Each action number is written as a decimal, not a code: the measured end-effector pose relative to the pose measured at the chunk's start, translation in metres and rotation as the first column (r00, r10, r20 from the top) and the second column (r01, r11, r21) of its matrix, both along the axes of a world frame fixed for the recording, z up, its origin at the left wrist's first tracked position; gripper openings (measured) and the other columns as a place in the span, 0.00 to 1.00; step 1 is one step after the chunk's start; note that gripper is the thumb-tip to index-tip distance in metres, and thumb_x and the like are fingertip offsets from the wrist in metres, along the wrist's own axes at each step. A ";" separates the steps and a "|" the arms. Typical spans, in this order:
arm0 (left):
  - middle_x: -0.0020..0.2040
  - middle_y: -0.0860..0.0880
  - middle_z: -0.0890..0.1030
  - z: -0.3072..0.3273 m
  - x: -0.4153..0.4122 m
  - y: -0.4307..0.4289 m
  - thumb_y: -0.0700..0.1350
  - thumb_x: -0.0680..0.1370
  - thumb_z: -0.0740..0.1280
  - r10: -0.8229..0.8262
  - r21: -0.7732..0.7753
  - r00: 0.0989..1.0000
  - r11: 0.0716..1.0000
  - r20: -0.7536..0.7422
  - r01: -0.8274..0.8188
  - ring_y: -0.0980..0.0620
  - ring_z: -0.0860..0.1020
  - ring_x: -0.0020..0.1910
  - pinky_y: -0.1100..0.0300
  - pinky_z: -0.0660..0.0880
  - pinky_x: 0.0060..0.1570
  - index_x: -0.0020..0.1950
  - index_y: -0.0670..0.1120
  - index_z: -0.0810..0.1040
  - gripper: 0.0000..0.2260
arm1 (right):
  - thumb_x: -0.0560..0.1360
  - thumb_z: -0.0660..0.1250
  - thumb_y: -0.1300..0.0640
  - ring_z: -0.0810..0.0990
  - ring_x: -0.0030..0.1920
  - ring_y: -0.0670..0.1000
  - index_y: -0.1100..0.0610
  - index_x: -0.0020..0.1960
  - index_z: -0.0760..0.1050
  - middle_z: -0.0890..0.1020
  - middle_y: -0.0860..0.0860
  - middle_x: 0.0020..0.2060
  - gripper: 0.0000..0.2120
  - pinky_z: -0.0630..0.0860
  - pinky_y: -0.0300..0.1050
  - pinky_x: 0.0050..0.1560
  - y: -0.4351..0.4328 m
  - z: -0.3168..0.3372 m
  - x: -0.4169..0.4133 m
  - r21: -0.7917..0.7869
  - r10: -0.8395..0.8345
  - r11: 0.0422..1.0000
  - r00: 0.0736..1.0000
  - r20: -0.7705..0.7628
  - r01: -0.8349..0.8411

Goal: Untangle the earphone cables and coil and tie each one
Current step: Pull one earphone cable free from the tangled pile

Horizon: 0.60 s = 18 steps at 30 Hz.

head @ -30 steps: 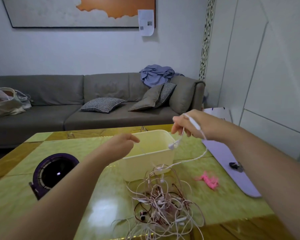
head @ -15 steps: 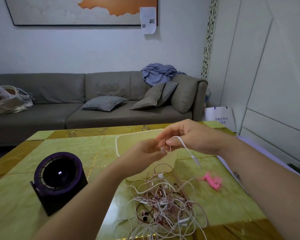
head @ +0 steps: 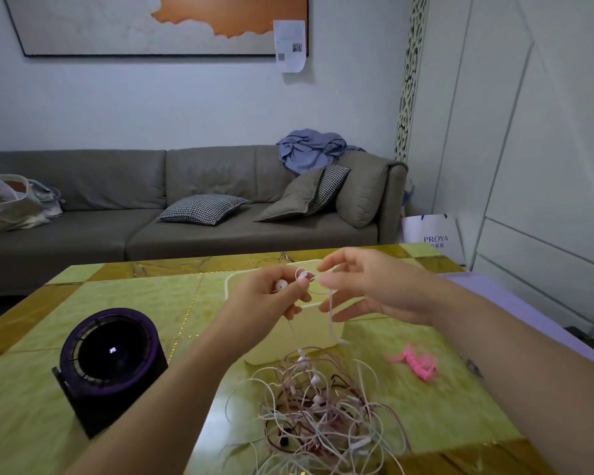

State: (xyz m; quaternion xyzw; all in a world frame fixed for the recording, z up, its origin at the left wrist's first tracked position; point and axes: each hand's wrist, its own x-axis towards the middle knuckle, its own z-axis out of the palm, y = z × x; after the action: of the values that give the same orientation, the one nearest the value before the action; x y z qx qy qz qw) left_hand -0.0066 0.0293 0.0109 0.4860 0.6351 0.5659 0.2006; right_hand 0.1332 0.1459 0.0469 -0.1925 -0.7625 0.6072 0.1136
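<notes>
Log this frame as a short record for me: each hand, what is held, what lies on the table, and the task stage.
Left hand: pinches the earbud end of a white earphone
Right hand: pinches the same earphone's cable, close beside the left
Held earphone: raised over the bin; its cable hangs toward the pile
Tangle: many cables heaped on the table
Ties: pink bunch right of the pile, no hand on it
Other: dark round device at left
Stage: untangling; no coiled earphone visible
</notes>
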 end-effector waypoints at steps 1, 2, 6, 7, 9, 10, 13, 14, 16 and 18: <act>0.34 0.53 0.80 0.000 0.002 0.000 0.43 0.78 0.65 -0.003 0.006 1.000 1.000 -0.004 0.003 0.56 0.74 0.30 0.56 0.79 0.45 0.49 0.44 0.80 0.05 | 0.76 0.67 0.58 0.82 0.40 0.50 0.56 0.56 0.72 0.78 0.53 0.44 0.10 0.81 0.49 0.47 -0.003 -0.002 -0.003 0.074 0.016 0.997 1.000 0.025 -0.017; 0.34 0.53 0.80 0.001 0.004 0.000 0.42 0.78 0.65 -0.007 0.013 1.000 1.000 0.008 0.007 0.56 0.75 0.30 0.59 0.79 0.42 0.49 0.43 0.79 0.05 | 0.76 0.67 0.59 0.80 0.37 0.48 0.54 0.56 0.73 0.78 0.52 0.43 0.10 0.81 0.46 0.44 -0.006 -0.005 -0.005 0.128 0.029 0.991 0.999 0.039 -0.033; 0.34 0.50 0.80 0.000 0.003 -0.005 0.41 0.77 0.65 -0.085 0.008 0.961 0.996 0.263 0.086 0.56 0.72 0.26 0.62 0.80 0.42 0.47 0.41 0.77 0.04 | 0.78 0.65 0.57 0.64 0.25 0.43 0.53 0.49 0.77 0.70 0.45 0.28 0.03 0.66 0.35 0.27 -0.008 -0.012 -0.009 0.228 0.008 0.974 1.000 -0.011 -0.005; 0.35 0.49 0.80 0.000 0.001 -0.008 0.42 0.76 0.65 -0.128 0.003 0.929 0.991 0.348 0.135 0.57 0.71 0.25 0.60 0.80 0.42 0.46 0.41 0.77 0.04 | 0.77 0.65 0.57 0.62 0.24 0.43 0.56 0.48 0.78 0.69 0.45 0.27 0.04 0.63 0.35 0.26 -0.005 -0.013 -0.009 0.221 -0.017 0.975 0.999 -0.028 0.023; 0.35 0.49 0.79 -0.002 -0.001 -0.013 0.43 0.73 0.65 -0.202 0.010 0.842 0.974 0.500 0.228 0.56 0.70 0.24 0.57 0.80 0.42 0.46 0.41 0.76 0.06 | 0.76 0.67 0.60 0.60 0.24 0.43 0.61 0.49 0.78 0.68 0.50 0.29 0.05 0.60 0.35 0.25 -0.001 -0.013 -0.006 0.182 -0.041 0.982 0.998 -0.042 0.048; 0.35 0.48 0.79 -0.002 -0.001 -0.015 0.44 0.71 0.65 -0.227 0.014 0.798 0.964 0.558 0.264 0.56 0.69 0.23 0.56 0.80 0.42 0.45 0.41 0.76 0.07 | 0.75 0.67 0.61 0.60 0.23 0.43 0.62 0.49 0.79 0.68 0.51 0.30 0.05 0.60 0.35 0.24 0.000 -0.013 -0.004 0.153 -0.032 0.987 0.998 -0.044 0.039; 0.36 0.47 0.78 0.001 0.003 -0.021 0.45 0.70 0.65 -0.276 0.015 0.694 0.934 0.665 0.358 0.55 0.67 0.22 0.55 0.80 0.42 0.46 0.41 0.77 0.09 | 0.76 0.66 0.64 0.58 0.22 0.43 0.61 0.46 0.79 0.65 0.49 0.25 0.04 0.57 0.34 0.23 0.001 -0.015 -0.003 0.061 -0.033 0.998 0.998 -0.050 0.036; 0.37 0.47 0.78 0.002 0.004 -0.022 0.44 0.70 0.67 -0.292 0.018 0.669 0.923 0.684 0.385 0.55 0.67 0.22 0.54 0.81 0.42 0.47 0.41 0.78 0.09 | 0.76 0.65 0.65 0.58 0.22 0.43 0.60 0.45 0.79 0.64 0.48 0.23 0.05 0.56 0.35 0.23 0.002 -0.017 -0.004 0.028 -0.049 0.998 0.997 -0.053 0.050; 0.39 0.47 0.80 0.002 0.005 -0.023 0.42 0.71 0.70 -0.326 0.035 0.642 0.906 0.693 0.423 0.55 0.66 0.22 0.54 0.80 0.43 0.50 0.41 0.78 0.10 | 0.76 0.64 0.65 0.57 0.21 0.43 0.59 0.43 0.79 0.63 0.47 0.22 0.06 0.54 0.35 0.24 0.003 -0.019 -0.006 -0.043 -0.078 0.996 0.996 -0.053 0.076; 0.43 0.48 0.82 -0.001 0.004 -0.020 0.41 0.69 0.67 -0.337 0.041 0.652 0.905 0.680 0.424 0.56 0.67 0.22 0.55 0.80 0.43 0.55 0.41 0.78 0.15 | 0.77 0.63 0.64 0.58 0.21 0.43 0.58 0.43 0.78 0.63 0.46 0.22 0.07 0.55 0.36 0.24 0.002 -0.020 -0.007 -0.088 -0.101 0.991 0.994 -0.046 0.096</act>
State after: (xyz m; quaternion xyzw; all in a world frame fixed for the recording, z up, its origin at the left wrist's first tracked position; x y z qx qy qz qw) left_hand -0.0027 0.0089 0.0098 0.3575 0.4358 0.6079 0.5592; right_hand 0.1261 0.1480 0.0268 -0.2192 -0.7223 0.6375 0.1542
